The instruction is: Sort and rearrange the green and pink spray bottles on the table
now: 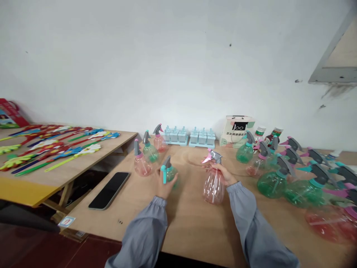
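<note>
My left hand (165, 186) is wrapped round a small green spray bottle (169, 172) with a grey head and a teal trigger, standing on the wooden table (192, 223). My right hand (224, 174) grips the neck of a pink spray bottle (213, 184) with a grey head and pink trigger, upright on the table. Both arms wear grey sleeves. Three more small bottles stand just behind my left hand: a pink one (142, 163), a green one (150, 149) and a pink one (159, 140).
A black phone (109, 190) lies at the table's left. Several green and pink spray bottles (281, 175) crowd the right side. Two pale blue moulds (189, 136) and a white box (236, 131) stand by the wall. A side table (33, 182) holds coloured hand-shaped clappers (52, 147).
</note>
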The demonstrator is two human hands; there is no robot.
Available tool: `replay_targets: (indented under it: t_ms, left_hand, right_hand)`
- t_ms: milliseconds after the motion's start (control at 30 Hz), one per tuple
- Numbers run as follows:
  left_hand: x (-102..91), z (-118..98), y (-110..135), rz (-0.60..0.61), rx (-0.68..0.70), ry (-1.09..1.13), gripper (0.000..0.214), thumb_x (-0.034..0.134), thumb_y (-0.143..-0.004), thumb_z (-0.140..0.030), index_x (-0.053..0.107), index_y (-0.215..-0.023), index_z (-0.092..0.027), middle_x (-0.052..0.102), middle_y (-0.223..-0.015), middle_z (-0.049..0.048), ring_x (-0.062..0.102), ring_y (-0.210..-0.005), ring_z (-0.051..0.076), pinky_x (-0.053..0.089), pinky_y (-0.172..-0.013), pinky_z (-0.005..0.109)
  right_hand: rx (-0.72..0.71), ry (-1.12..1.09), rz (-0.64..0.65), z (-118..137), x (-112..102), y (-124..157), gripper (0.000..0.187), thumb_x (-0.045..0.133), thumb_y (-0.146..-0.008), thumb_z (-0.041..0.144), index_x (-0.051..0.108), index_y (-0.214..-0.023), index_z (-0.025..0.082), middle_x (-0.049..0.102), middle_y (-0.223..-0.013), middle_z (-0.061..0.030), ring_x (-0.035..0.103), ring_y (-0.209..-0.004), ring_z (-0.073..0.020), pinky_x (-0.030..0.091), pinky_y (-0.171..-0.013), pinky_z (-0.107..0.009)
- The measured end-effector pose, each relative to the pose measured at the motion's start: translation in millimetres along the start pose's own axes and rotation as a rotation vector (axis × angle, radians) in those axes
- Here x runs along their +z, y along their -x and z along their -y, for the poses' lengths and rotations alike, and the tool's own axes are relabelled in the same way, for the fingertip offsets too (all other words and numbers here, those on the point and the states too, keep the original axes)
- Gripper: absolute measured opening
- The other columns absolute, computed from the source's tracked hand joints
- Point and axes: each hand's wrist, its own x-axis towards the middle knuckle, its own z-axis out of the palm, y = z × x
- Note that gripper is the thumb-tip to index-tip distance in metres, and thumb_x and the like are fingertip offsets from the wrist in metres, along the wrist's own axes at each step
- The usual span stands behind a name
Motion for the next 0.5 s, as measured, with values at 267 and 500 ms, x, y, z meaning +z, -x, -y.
replay_targets:
  t_ms: [267,500]
  left_hand:
    - [26.6,-10.7,1.5,0.182,0.047,0.046,0.064,0.075,-0.072,-0.045,0.05,-0.125,-0.021,0.063,-0.115,0.0115,0.06,-0.115,0.029,0.05,-0.101,0.048]
    - [24.9,-2.5,6.2,0.19,0.154,0.029,0.056,0.075,-0.074,-0.041,0.054,-0.122,-0.021,0.065,-0.109,0.0094,0.063,-0.108,0.027,0.053,-0.097,0.047]
  right_hand:
    - [0.035,-0.055,0.17,-6.3,-5.4,0.8,0.033,0.062,-0.071,0.034,0.068,-0.101,0.022,0.07,-0.117,-0.0082,0.067,-0.105,-0.0247,0.051,-0.091,-0.039]
    - [0.093,-0.121,-0.011,-22.2,-0.3,-3.0,0.021,0.072,-0.064,0.036,0.065,-0.079,0.022,0.068,-0.08,-0.0002,0.059,-0.071,-0.014,0.048,-0.068,-0.026]
